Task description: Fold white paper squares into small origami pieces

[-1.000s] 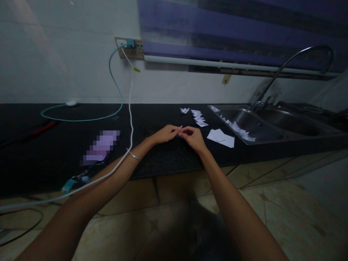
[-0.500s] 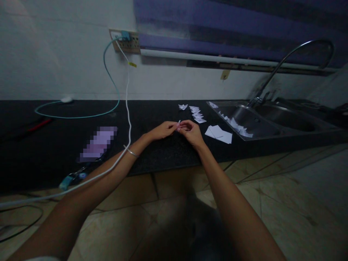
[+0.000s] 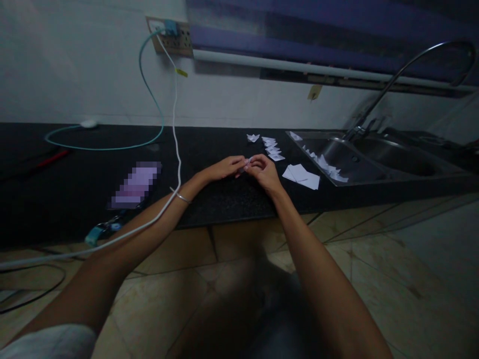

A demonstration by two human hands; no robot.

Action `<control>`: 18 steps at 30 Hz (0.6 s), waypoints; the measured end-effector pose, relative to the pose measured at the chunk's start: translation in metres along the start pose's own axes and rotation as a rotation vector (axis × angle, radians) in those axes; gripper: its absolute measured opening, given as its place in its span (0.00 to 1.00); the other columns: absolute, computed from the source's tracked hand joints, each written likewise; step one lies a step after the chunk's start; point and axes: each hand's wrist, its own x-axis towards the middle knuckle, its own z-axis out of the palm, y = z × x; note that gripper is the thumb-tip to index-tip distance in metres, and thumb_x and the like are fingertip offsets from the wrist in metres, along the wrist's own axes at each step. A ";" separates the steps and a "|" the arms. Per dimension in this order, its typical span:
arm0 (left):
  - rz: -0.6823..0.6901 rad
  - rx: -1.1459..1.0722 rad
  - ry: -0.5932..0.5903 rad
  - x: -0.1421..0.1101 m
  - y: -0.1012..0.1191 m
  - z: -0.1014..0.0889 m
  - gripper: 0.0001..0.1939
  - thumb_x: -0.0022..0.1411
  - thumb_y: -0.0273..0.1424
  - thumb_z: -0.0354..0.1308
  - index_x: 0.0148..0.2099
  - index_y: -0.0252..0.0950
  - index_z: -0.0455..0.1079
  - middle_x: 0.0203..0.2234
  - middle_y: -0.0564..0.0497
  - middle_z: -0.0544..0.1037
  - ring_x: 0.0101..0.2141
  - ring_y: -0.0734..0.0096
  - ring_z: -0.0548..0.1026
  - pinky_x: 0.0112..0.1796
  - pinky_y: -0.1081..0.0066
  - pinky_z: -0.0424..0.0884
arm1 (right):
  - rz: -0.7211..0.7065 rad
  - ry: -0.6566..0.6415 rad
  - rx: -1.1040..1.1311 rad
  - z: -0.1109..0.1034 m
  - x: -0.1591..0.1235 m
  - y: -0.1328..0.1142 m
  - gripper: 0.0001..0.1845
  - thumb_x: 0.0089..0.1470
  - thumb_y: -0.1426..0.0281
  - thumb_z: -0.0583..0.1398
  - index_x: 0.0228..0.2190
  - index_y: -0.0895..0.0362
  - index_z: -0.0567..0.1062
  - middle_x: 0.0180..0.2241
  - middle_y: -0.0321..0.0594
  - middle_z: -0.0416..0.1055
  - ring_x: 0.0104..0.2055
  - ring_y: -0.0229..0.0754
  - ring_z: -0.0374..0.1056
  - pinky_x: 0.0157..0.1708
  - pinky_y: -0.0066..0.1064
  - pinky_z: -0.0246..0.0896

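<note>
My left hand (image 3: 226,168) and my right hand (image 3: 264,172) meet over the dark countertop (image 3: 220,199), both with fingertips closed on a small folded piece of white paper (image 3: 247,163). Most of the paper is hidden by the fingers. Just beyond lies a single folded paper boat (image 3: 253,138), and to its right a row of several more paper boats (image 3: 273,149). A stack of flat white paper sheets (image 3: 302,177) rests to the right of my right hand.
More folded paper boats (image 3: 325,166) line the left rim of the steel sink (image 3: 377,154), under a tall curved faucet (image 3: 389,82). A white cable (image 3: 178,169) crosses over my left forearm. A blurred-out phone (image 3: 136,184) and a teal key fob (image 3: 94,234) lie left.
The view has tilted slightly, so the counter sits higher in the picture. My fingers have shifted a little around the folded paper, which both hands still grip.
</note>
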 end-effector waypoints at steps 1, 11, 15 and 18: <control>0.006 0.007 -0.014 0.000 0.000 0.000 0.23 0.72 0.50 0.46 0.35 0.37 0.65 0.24 0.51 0.68 0.23 0.75 0.65 0.26 0.73 0.60 | -0.004 -0.001 -0.003 0.000 0.000 0.000 0.21 0.37 0.66 0.73 0.33 0.53 0.71 0.29 0.33 0.74 0.31 0.39 0.72 0.36 0.33 0.68; 0.072 0.087 0.140 0.001 -0.001 0.001 0.21 0.69 0.49 0.52 0.34 0.36 0.64 0.25 0.53 0.67 0.25 0.74 0.64 0.27 0.74 0.59 | -0.019 0.002 -0.021 -0.003 0.001 -0.001 0.18 0.38 0.64 0.73 0.31 0.54 0.75 0.27 0.31 0.72 0.31 0.38 0.69 0.38 0.33 0.66; 0.065 0.049 0.115 -0.001 0.003 0.001 0.20 0.69 0.47 0.52 0.36 0.34 0.68 0.25 0.53 0.68 0.26 0.74 0.65 0.28 0.74 0.59 | 0.019 0.071 0.016 -0.005 0.001 -0.002 0.20 0.37 0.64 0.73 0.34 0.53 0.75 0.30 0.33 0.74 0.33 0.38 0.70 0.38 0.33 0.68; 0.040 -0.018 0.058 -0.003 0.005 0.000 0.21 0.67 0.47 0.54 0.38 0.33 0.72 0.25 0.53 0.70 0.26 0.75 0.66 0.28 0.74 0.59 | 0.050 0.102 0.051 -0.005 0.001 -0.002 0.25 0.35 0.62 0.74 0.36 0.53 0.74 0.32 0.34 0.76 0.33 0.39 0.71 0.36 0.33 0.68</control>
